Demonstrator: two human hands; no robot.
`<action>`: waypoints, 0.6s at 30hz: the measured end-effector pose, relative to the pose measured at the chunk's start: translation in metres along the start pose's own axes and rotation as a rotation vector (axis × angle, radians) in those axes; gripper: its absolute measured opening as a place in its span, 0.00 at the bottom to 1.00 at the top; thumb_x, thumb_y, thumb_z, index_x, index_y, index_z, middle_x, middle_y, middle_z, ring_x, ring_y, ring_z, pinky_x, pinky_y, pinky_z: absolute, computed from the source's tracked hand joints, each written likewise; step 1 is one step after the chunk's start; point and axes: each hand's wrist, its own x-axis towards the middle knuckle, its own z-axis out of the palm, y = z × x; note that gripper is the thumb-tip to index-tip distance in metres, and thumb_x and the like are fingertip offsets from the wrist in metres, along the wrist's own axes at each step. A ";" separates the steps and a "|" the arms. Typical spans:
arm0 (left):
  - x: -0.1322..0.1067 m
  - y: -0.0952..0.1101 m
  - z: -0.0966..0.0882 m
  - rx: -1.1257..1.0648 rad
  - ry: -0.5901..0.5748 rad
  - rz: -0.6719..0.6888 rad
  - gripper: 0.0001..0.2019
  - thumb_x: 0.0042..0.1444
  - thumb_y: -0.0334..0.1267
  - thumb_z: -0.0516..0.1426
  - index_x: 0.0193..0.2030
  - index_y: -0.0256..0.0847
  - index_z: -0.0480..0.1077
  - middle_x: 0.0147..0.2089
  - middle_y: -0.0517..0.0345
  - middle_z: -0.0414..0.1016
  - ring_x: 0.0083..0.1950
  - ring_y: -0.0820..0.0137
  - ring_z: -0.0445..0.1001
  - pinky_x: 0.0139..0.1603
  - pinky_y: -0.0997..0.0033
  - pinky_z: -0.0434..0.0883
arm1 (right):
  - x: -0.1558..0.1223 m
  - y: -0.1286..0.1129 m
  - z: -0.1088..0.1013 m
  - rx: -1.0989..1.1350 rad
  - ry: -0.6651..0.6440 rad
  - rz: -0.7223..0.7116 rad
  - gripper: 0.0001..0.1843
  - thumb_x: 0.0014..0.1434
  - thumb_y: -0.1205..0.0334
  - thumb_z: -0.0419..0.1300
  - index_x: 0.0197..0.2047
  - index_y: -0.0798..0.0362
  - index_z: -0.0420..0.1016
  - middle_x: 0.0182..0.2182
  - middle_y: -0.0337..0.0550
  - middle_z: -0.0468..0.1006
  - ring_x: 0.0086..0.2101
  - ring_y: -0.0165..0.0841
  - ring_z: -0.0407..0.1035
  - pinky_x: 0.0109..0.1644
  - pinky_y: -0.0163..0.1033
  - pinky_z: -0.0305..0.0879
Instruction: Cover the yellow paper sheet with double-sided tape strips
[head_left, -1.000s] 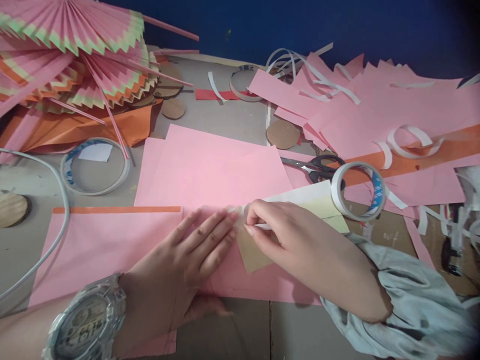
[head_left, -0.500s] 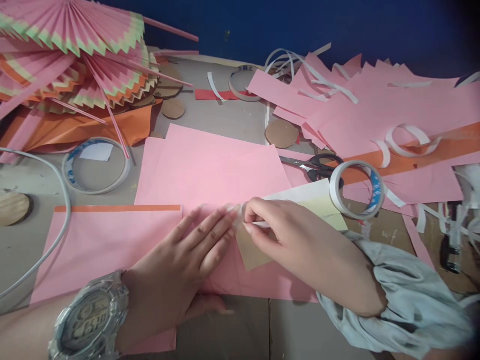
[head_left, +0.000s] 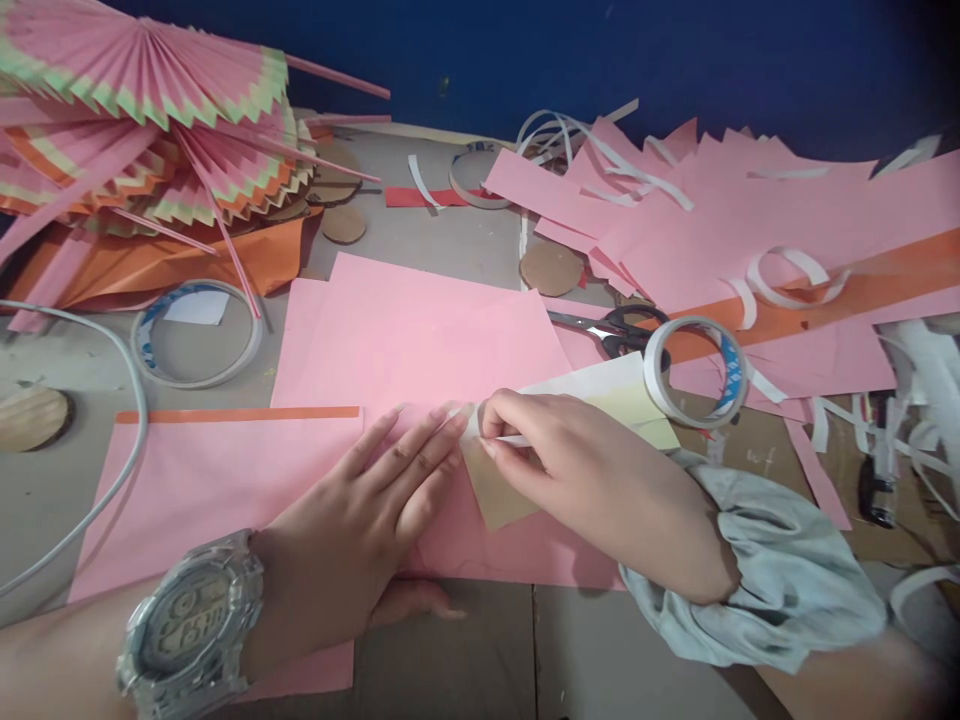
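Note:
My left hand (head_left: 375, 510) lies flat on pink paper, fingers stretched out, a watch on its wrist. Its fingertips touch the front part of the large pink sheets (head_left: 427, 340). Close by on the right, my right hand (head_left: 592, 480) pinches a narrow white strip (head_left: 514, 440) between thumb and forefinger. Beneath that hand is a pale yellow and white paper piece (head_left: 626, 390), partly hidden. Another pink sheet (head_left: 225, 480) with an orange strip (head_left: 240, 414) along its far edge lies left, partly under my left forearm.
A tape roll (head_left: 655, 372) and black-handled scissors (head_left: 626, 322) lie beyond my right hand. Pink offcuts (head_left: 735, 220) pile up back right. Folded paper fans (head_left: 150, 70) stand back left, near another tape roll (head_left: 142, 335) and a white cable (head_left: 124, 370).
The view has shifted slightly, so most things on the right appear a little further left. Both hands keep nearly the same pose, my right hand still pinching the white strip.

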 end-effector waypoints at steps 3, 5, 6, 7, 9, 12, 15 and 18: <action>0.001 -0.001 -0.001 -0.059 0.061 0.014 0.42 0.54 0.64 0.47 0.56 0.19 0.59 0.65 0.29 0.52 0.67 0.45 0.46 0.63 0.46 0.53 | 0.000 0.002 0.001 0.002 0.009 -0.022 0.08 0.58 0.70 0.50 0.29 0.50 0.55 0.23 0.31 0.63 0.25 0.27 0.56 0.30 0.35 0.49; 0.001 -0.002 -0.001 -0.082 0.067 0.007 0.39 0.56 0.60 0.49 0.57 0.20 0.59 0.65 0.31 0.52 0.68 0.47 0.46 0.64 0.48 0.53 | 0.000 0.003 0.002 0.004 0.012 -0.030 0.07 0.58 0.70 0.50 0.30 0.50 0.56 0.24 0.31 0.64 0.26 0.27 0.57 0.30 0.35 0.49; 0.001 -0.003 -0.001 -0.082 0.053 -0.003 0.38 0.57 0.59 0.49 0.58 0.21 0.58 0.66 0.33 0.51 0.68 0.48 0.46 0.64 0.49 0.52 | 0.000 0.003 0.003 0.002 0.013 -0.028 0.07 0.58 0.70 0.50 0.30 0.50 0.56 0.24 0.31 0.65 0.26 0.27 0.57 0.30 0.35 0.49; 0.001 -0.003 -0.001 -0.078 0.032 -0.013 0.37 0.58 0.58 0.49 0.60 0.23 0.57 0.67 0.36 0.50 0.68 0.50 0.46 0.65 0.51 0.51 | 0.000 0.003 0.003 -0.002 0.013 -0.023 0.07 0.57 0.69 0.50 0.30 0.50 0.57 0.24 0.32 0.65 0.26 0.27 0.57 0.30 0.35 0.48; 0.001 -0.004 -0.001 -0.062 -0.006 -0.028 0.37 0.58 0.58 0.47 0.63 0.28 0.54 0.68 0.41 0.49 0.69 0.53 0.44 0.66 0.53 0.48 | 0.000 0.002 0.004 -0.018 0.020 -0.011 0.07 0.57 0.69 0.50 0.29 0.50 0.57 0.24 0.32 0.66 0.25 0.27 0.57 0.29 0.35 0.48; 0.002 -0.003 0.000 -0.037 -0.041 -0.028 0.37 0.59 0.59 0.45 0.65 0.30 0.51 0.69 0.43 0.45 0.69 0.54 0.42 0.67 0.54 0.44 | 0.000 -0.001 0.004 -0.055 0.046 -0.004 0.06 0.56 0.68 0.51 0.29 0.50 0.57 0.24 0.33 0.67 0.26 0.28 0.59 0.30 0.35 0.49; 0.002 -0.002 -0.001 -0.029 -0.052 -0.023 0.39 0.59 0.61 0.43 0.66 0.28 0.50 0.70 0.41 0.42 0.69 0.53 0.40 0.67 0.53 0.43 | -0.002 -0.005 0.003 -0.111 0.051 0.007 0.06 0.57 0.68 0.49 0.28 0.51 0.58 0.24 0.34 0.68 0.26 0.28 0.61 0.30 0.35 0.50; 0.001 -0.002 -0.001 -0.032 -0.050 -0.029 0.40 0.59 0.62 0.41 0.66 0.29 0.50 0.70 0.43 0.42 0.70 0.54 0.40 0.67 0.55 0.41 | -0.003 -0.011 0.001 -0.260 0.056 0.014 0.10 0.61 0.67 0.44 0.28 0.51 0.60 0.23 0.36 0.70 0.25 0.29 0.62 0.30 0.36 0.51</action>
